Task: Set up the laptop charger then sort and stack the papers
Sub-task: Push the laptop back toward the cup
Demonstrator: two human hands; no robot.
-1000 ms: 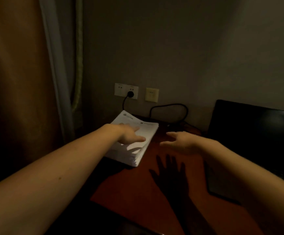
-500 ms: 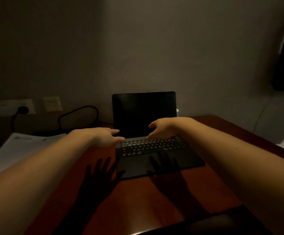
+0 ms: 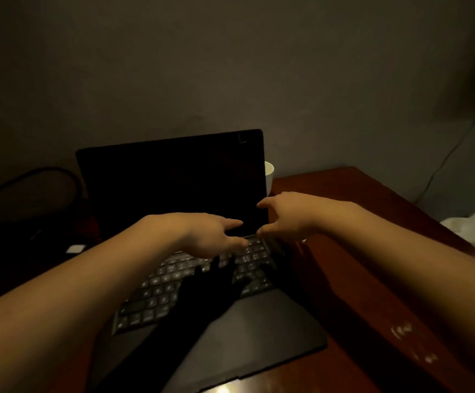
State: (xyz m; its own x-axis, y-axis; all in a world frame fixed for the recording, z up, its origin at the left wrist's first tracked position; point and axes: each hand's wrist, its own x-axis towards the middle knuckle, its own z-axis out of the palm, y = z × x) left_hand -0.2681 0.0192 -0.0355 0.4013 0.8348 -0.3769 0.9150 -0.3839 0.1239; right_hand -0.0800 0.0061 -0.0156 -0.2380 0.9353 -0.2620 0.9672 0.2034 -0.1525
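White cup (image 3: 269,173) sits mostly hidden behind the dark laptop (image 3: 174,188) screen.

Two bare forearms stretch forward from the lower corners of the head view, converging toward its centre. The left hand (image 3: 213,236) is held palm down, its fingers relaxed and pointing ahead and to the right. The right hand (image 3: 284,219) sits just beside it, thumb and fingers spread apart and loosely bent, gripping nothing.

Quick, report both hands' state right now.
Left hand: open, fingers extended above the laptop keyboard, holding nothing.
Right hand: open, fingers spread, holding nothing.
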